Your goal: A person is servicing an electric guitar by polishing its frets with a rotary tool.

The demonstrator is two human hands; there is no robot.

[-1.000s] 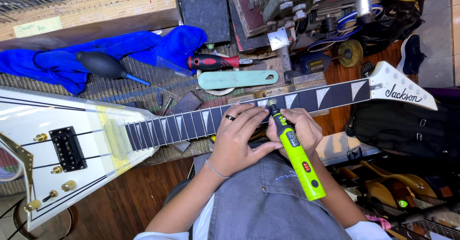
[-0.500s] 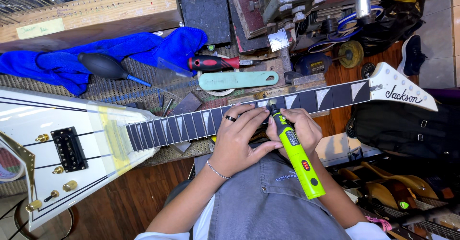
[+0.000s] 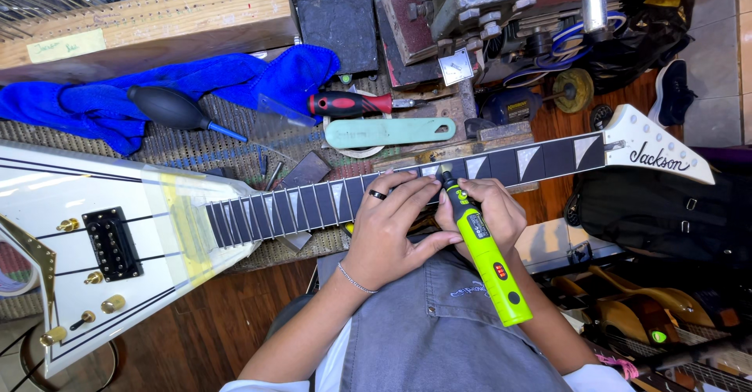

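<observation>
A white V-shaped electric guitar (image 3: 94, 204) lies across the bench, its dark fretboard (image 3: 298, 205) running right to a pointed white headstock (image 3: 654, 151). My right hand (image 3: 493, 212) grips a lime-green rotary tool (image 3: 486, 251), its tip touching the fretboard near the middle. My left hand (image 3: 395, 220), wearing a dark ring and a thin bracelet, rests on the neck beside the tool, fingers steadying its front end.
Behind the neck lie a blue cloth (image 3: 157, 94), a black rubber air blower (image 3: 168, 108), a red-and-black screwdriver (image 3: 352, 104), a pale green flat tool (image 3: 392, 132) and a wooden block (image 3: 149, 28). A black bag (image 3: 666, 212) and other guitars (image 3: 627, 314) are at the right.
The guitar has slid slightly to the right under my hands. Both hands and the tool stay on the same part of the neck.
</observation>
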